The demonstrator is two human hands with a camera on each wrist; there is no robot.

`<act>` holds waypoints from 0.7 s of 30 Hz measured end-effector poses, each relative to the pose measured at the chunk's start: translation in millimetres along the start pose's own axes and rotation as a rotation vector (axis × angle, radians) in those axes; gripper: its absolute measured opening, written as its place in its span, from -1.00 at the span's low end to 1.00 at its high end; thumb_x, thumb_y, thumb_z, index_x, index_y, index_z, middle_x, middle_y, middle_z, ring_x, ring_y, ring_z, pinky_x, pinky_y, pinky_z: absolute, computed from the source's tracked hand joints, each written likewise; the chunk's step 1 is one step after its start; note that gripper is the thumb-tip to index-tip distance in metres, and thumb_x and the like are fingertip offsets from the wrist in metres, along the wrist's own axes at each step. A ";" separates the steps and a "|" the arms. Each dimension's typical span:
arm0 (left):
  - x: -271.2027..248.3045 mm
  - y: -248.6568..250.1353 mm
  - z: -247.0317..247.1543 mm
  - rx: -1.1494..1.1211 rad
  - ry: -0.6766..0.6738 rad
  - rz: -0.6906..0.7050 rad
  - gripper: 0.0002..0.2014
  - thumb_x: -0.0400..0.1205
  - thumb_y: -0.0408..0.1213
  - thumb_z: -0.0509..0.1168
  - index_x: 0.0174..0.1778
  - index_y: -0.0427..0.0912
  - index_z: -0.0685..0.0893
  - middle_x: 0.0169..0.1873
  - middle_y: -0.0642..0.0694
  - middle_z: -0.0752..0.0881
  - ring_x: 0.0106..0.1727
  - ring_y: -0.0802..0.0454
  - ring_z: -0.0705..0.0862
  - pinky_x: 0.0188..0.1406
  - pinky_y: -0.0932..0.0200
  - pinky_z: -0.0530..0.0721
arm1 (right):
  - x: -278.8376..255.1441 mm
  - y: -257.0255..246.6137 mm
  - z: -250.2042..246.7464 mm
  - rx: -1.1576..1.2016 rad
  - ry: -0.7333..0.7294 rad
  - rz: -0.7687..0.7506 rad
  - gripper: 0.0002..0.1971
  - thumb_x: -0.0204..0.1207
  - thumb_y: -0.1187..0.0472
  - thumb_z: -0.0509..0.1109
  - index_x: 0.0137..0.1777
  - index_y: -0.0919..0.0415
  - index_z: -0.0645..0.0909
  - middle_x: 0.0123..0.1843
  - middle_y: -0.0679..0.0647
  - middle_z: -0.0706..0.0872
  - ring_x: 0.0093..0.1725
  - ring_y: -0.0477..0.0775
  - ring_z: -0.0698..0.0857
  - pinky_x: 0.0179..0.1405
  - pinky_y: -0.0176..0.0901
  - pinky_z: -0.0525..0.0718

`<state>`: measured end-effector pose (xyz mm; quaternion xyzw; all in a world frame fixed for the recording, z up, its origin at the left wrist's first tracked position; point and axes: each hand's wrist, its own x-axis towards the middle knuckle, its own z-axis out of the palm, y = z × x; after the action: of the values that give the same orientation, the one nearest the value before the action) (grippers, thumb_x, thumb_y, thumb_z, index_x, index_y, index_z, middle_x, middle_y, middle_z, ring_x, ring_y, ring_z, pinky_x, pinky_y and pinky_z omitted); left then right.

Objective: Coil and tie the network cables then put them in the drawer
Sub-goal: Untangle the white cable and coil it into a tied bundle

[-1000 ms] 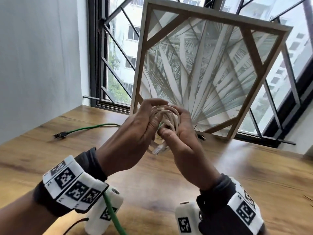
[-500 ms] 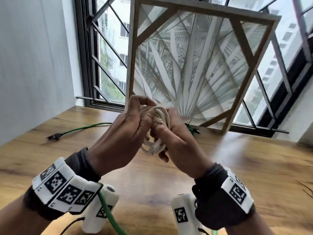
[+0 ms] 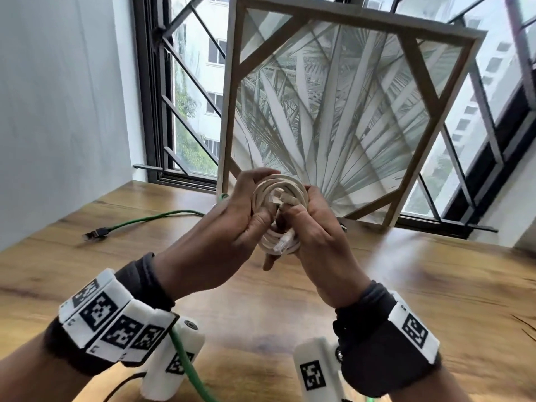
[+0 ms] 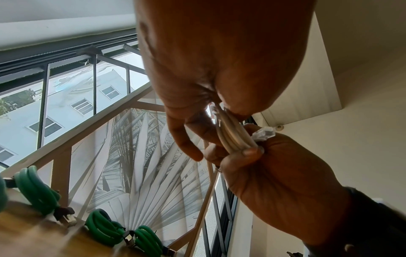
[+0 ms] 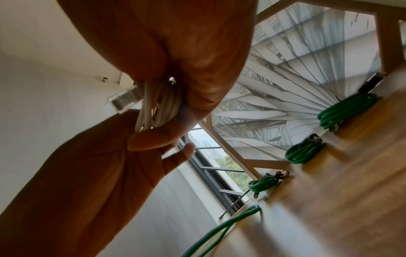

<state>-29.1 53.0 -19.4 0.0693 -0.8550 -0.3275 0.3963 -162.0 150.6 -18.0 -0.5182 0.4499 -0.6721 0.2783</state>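
A white network cable (image 3: pixel 277 187) wound into a small coil is held up above the wooden table (image 3: pixel 406 285), gripped from both sides. My left hand (image 3: pixel 246 210) curls round its left side and my right hand (image 3: pixel 307 216) pinches its right side. One clear plug (image 3: pixel 285 239) hangs at the coil's lower edge. In the left wrist view the white strands (image 4: pixel 232 137) run between both hands, and a clear plug (image 4: pixel 263 134) sticks out above the right hand (image 4: pixel 274 173). In the right wrist view the coil (image 5: pixel 158 107) is clamped between the right hand (image 5: pixel 175 52) and the left hand (image 5: pixel 98 173).
A loose green cable (image 3: pixel 150 217) with a black plug (image 3: pixel 95 234) lies on the table's far left. Three coiled green cables (image 5: pixel 344 111) (image 5: pixel 303 153) (image 5: pixel 263 184) sit by the framed leaf picture (image 3: pixel 333 111), which leans on the barred window (image 3: pixel 185 97). A white wall stands on the left.
The hands have turned the white coil a little, so more of its ring shows above the fingers. Both hands keep their grip, and the head view has shifted.
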 end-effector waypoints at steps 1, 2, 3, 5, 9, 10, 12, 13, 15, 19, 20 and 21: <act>-1.2 1.7 0.1 0.015 -0.011 0.008 -0.65 0.89 -0.21 0.12 0.61 0.05 0.32 0.16 0.12 0.74 0.20 0.17 0.73 0.17 0.38 0.62 | -0.2 0.4 0.5 0.014 -0.022 0.006 -0.68 0.64 0.20 0.24 0.30 0.38 0.41 -0.07 0.43 0.55 -0.32 0.24 0.71 -0.50 0.10 0.76; -1.8 3.4 -0.6 0.029 -0.010 0.025 -0.62 0.90 -0.21 0.11 0.65 0.06 0.31 0.14 0.11 0.75 0.17 0.16 0.74 0.16 0.41 0.61 | 0.1 0.3 1.2 0.017 -0.047 0.005 -0.69 0.63 0.23 0.25 0.28 0.37 0.41 -0.08 0.38 0.55 -0.30 0.18 0.73 -0.50 0.08 0.77; -2.5 5.8 -0.7 0.040 -0.003 0.042 -0.61 0.90 -0.20 0.09 0.67 0.07 0.31 0.12 0.09 0.76 0.15 0.13 0.74 0.13 0.40 0.62 | -0.6 -0.3 1.2 0.012 -0.064 -0.001 -0.72 0.61 0.27 0.27 0.25 0.37 0.41 -0.09 0.31 0.56 -0.28 0.09 0.73 -0.50 0.05 0.77; -1.9 8.5 -2.5 0.050 0.026 0.074 -0.63 0.90 -0.18 0.07 0.65 0.05 0.37 0.08 0.05 0.78 0.08 0.07 0.76 0.08 0.32 0.66 | 0.4 -1.1 0.9 -0.008 -0.093 -0.015 -0.76 0.56 0.34 0.31 0.19 0.31 0.44 -0.08 0.18 0.58 -0.20 0.06 0.71 -0.39 0.14 0.80; 0.2 11.8 -2.4 0.060 0.094 0.110 -0.73 0.89 -0.16 0.07 0.51 0.00 0.44 0.04 0.14 0.77 0.05 0.14 0.76 0.03 0.36 0.63 | -0.2 -4.5 0.0 -0.026 -0.134 0.009 -0.63 0.46 0.40 0.31 0.27 0.36 0.40 -0.08 0.17 0.53 -0.12 0.15 0.58 -0.14 0.30 0.74; -0.4 12.8 -2.0 0.064 0.106 0.110 -0.75 0.89 -0.16 0.08 0.48 -0.02 0.45 0.03 0.19 0.76 0.03 0.20 0.75 0.00 0.40 0.61 | -1.2 -5.7 0.4 -0.008 -0.138 0.019 -0.59 0.45 0.40 0.29 0.31 0.39 0.38 -0.08 0.16 0.53 -0.13 0.08 0.59 -0.17 0.14 0.73; -0.7 13.8 -2.2 0.056 0.128 0.097 -0.77 0.87 -0.15 0.12 0.43 -0.03 0.48 -0.06 0.29 0.76 -0.07 0.34 0.75 -0.09 0.47 0.56 | -3.6 -8.1 1.4 0.026 -0.156 0.035 -0.57 0.45 0.38 0.25 0.33 0.35 0.36 -0.10 0.13 0.55 -0.17 0.00 0.63 -0.21 0.05 0.71; -0.9 14.5 -2.9 0.041 0.133 0.084 -0.78 0.87 -0.14 0.15 0.42 -0.01 0.49 -0.13 0.30 0.77 -0.17 0.38 0.74 -0.18 0.50 0.56 | -5.0 -9.3 2.9 0.052 -0.172 0.045 -0.58 0.45 0.39 0.23 0.33 0.29 0.36 -0.11 0.11 0.57 -0.19 -0.01 0.67 -0.25 0.11 0.73; -0.5 16.2 -4.0 0.052 0.136 0.067 -0.73 0.85 -0.10 0.21 0.47 0.06 0.51 -0.25 0.20 0.78 -0.38 0.35 0.70 -0.38 0.47 0.55 | -5.7 -10.6 5.0 0.068 -0.171 0.038 -0.61 0.47 0.40 0.18 0.31 0.24 0.35 -0.15 0.08 0.61 -0.25 -0.02 0.72 -0.34 0.14 0.76; 0.4 17.7 -5.3 0.095 0.203 0.071 -0.71 0.82 -0.05 0.29 0.46 0.11 0.63 -0.34 0.09 0.80 -0.48 0.21 0.70 -0.48 0.31 0.59 | -5.6 -11.8 9.1 0.033 -0.100 -0.036 -0.64 0.51 0.36 0.17 0.31 0.24 0.39 -0.13 0.16 0.62 -0.25 0.11 0.72 -0.40 0.24 0.76; 0.4 17.7 -5.6 0.083 0.228 0.073 -0.75 0.81 -0.04 0.32 0.39 0.08 0.66 -0.32 0.05 0.82 -0.46 0.19 0.72 -0.48 0.29 0.61 | -6.1 -11.3 9.7 0.035 -0.089 -0.042 -0.64 0.52 0.36 0.17 0.32 0.23 0.39 -0.14 0.16 0.63 -0.26 0.14 0.72 -0.40 0.24 0.76; 0.5 17.7 -5.9 0.075 0.254 0.074 -0.78 0.79 -0.04 0.34 0.32 0.05 0.67 -0.31 0.03 0.84 -0.42 0.16 0.76 -0.46 0.26 0.63 | -7.0 -11.8 10.9 0.041 -0.082 -0.044 -0.65 0.54 0.36 0.17 0.33 0.22 0.39 -0.15 0.15 0.65 -0.27 0.14 0.72 -0.42 0.20 0.75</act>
<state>-22.6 63.5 -5.4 0.0934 -0.8116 -0.2692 0.5101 -148.5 158.2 -9.9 -0.5491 0.4127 -0.6654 0.2924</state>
